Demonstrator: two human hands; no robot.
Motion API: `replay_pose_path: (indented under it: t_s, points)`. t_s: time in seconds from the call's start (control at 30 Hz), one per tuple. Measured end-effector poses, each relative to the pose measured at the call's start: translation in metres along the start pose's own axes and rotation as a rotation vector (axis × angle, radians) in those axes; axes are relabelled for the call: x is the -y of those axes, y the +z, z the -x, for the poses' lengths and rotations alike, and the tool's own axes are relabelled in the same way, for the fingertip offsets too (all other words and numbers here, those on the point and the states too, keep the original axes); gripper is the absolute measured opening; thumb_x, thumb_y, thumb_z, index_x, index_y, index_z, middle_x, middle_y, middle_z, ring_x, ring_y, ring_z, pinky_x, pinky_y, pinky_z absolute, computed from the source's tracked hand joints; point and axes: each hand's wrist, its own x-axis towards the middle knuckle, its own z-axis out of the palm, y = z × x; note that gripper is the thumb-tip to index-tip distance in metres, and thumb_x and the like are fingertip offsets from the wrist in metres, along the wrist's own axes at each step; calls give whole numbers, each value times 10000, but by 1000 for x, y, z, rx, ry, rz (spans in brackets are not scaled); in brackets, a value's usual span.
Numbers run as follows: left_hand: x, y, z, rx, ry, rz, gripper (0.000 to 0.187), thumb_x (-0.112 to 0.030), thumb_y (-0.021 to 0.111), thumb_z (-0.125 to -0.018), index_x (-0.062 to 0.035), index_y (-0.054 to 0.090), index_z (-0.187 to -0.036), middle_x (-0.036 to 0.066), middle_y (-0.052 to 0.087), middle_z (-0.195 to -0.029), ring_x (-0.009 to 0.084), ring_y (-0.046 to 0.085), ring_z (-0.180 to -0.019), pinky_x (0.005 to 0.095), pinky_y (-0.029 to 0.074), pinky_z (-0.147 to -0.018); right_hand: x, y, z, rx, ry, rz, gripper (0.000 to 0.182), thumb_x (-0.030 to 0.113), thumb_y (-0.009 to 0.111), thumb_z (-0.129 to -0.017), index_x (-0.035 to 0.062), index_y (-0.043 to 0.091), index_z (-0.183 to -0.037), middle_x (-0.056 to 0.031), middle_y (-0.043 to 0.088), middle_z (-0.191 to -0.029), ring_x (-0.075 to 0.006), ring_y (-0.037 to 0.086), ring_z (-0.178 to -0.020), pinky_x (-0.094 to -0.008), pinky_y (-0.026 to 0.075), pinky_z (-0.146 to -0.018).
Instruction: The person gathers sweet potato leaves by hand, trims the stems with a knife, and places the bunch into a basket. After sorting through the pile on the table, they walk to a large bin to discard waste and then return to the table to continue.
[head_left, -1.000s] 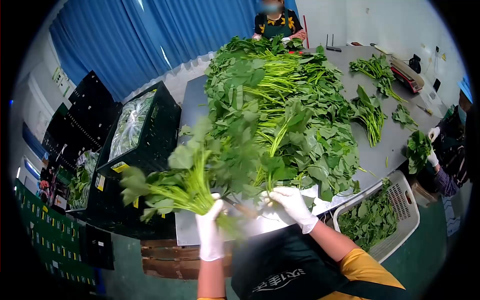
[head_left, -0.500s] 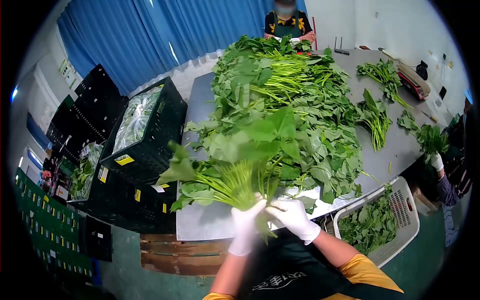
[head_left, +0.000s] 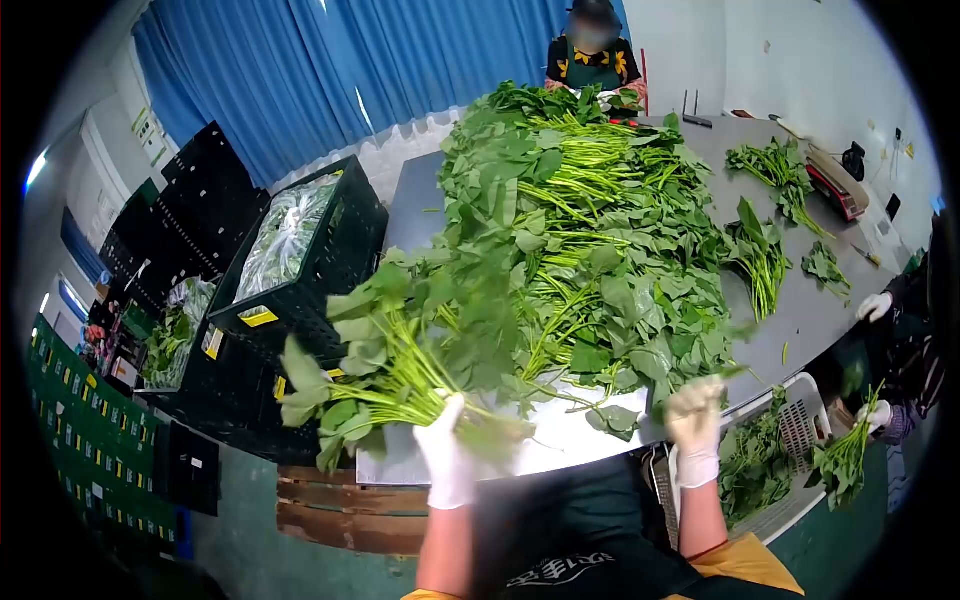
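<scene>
My left hand (head_left: 445,440) is closed round the stems of a bunch of leafy greens (head_left: 395,375), held over the near left edge of the metal table (head_left: 410,465). Its leaves fan up and to the left, and the stem ends are smeared by motion. To the right, my right hand (head_left: 695,415) is curled shut near the table's front edge, apart from the bunch. A blurred green leaf (head_left: 737,371) sticks out at its fingers. Both hands wear white gloves. A large pile of leafy greens (head_left: 590,240) lies just beyond them.
Smaller bunches (head_left: 758,260) lie on the right of the table near a red scale (head_left: 838,190). A white basket (head_left: 810,420) of greens stands below right. Dark crates (head_left: 330,240) are stacked at left. One co-worker (head_left: 592,70) stands opposite; another's gloved hand (head_left: 876,415) holds greens at right.
My hands have parted: the left moved left with the bunch, the right moved right, away from it. The co-worker at right has lowered their greens beside the basket.
</scene>
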Motion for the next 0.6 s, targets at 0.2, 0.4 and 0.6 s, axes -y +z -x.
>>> replay_pose_path:
  t_s: [0.2,0.4,0.6]
  points:
    - [5,-29,-16,-15,-21,62,224,41,616,-811,-38,552,-1010,43,582,-933,136,582,-792,258,477,-730,-19,16,-31,-16,203,214,603,326,664,-833,77,440,-1335,-61,639,-938,-169,626,-765,-263,474,-613]
    - [-10,-25,10,16,43,11,220,32,589,-841,-17,529,-1046,57,571,-915,168,587,-746,278,500,-735,-132,-49,-75,274,108,2332,495,464,636,-805,-28,694,-812,-168,653,-681,-290,641,-635,-352,491,-592]
    - [-4,-44,2,66,-152,161,266,66,592,-820,-7,546,-1071,40,570,-889,150,572,-753,268,495,-714,-171,-75,-91,161,-16,2639,574,579,662,-708,20,647,-574,-178,597,-571,-344,611,-556,-404,476,-536]
